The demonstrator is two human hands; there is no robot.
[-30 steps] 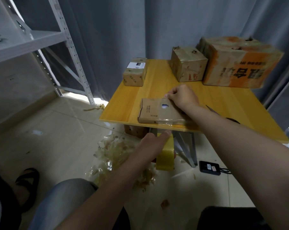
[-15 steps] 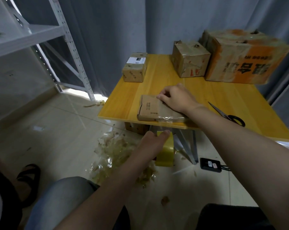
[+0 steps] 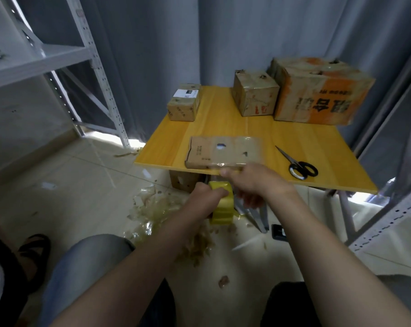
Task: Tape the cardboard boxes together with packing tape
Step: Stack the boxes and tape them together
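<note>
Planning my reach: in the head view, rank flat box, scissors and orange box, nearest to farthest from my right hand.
1. Flat box, just ahead of the right hand, at the near edge.
2. Scissors, off to its right.
3. Orange box, far back right.

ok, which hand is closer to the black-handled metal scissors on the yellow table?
Right. The right hand is at the near edge of the yellow table, just left of the black-handled metal scissors. The left hand grips the yellow tape roll farther left, below that edge.
</note>
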